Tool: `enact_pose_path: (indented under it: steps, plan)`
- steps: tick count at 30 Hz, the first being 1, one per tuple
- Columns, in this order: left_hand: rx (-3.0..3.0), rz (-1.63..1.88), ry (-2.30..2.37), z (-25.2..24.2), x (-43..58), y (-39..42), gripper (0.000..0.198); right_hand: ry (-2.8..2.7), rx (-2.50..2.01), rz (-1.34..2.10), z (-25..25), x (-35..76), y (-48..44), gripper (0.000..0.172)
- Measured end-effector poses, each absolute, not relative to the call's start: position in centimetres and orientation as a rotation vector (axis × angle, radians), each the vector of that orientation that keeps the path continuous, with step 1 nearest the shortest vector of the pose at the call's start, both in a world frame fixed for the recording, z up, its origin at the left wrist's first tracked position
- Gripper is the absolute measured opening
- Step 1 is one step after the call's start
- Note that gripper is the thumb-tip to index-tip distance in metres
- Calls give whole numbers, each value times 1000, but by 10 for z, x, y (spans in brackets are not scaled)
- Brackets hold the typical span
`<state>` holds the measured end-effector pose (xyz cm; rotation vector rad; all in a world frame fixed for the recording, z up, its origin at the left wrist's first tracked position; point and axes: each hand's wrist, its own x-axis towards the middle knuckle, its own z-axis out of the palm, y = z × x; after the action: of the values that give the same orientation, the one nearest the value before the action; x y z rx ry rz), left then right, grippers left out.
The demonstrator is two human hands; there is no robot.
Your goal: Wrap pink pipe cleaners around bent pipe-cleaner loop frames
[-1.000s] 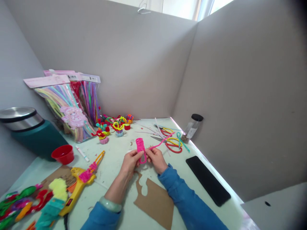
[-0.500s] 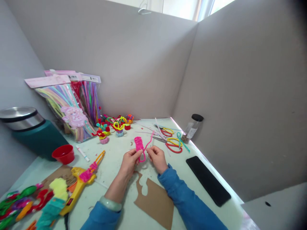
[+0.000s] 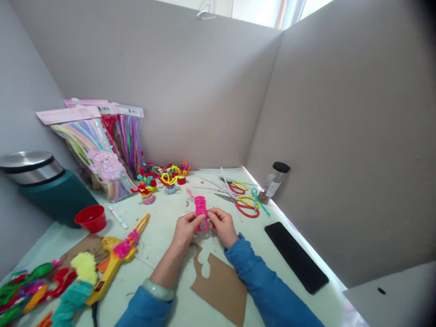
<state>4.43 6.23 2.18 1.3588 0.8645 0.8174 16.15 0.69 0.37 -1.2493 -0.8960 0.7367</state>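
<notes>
A bright pink pipe cleaner piece, wound in tight rows around a narrow loop, is held upright over the middle of the table. My left hand pinches its lower left side between thumb and fingers. On the other side, my right hand has its thumb and forefinger closed on the right edge, just above the bare loop end. A loose pink tail sticks out at the upper left of the winding. Below my hands lies a cut brown cardboard sheet with a curved notch.
Scissors with red and yellow handles lie beyond my right hand, near a lidded jar. A black phone rests at right. Leftward are a yellow glue gun, red cup, teal flask and bagged pipe cleaners.
The loose pink tail has swung from the right of the wound piece over to its upper left. My right hand has moved slightly inward against the piece.
</notes>
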Motion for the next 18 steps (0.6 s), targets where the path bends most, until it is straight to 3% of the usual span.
enact_pose_path:
  steps: [18]
  plan:
    - [1490, 805, 801, 18, 44, 63, 29, -878, -1179, 804, 0, 164, 9, 17]
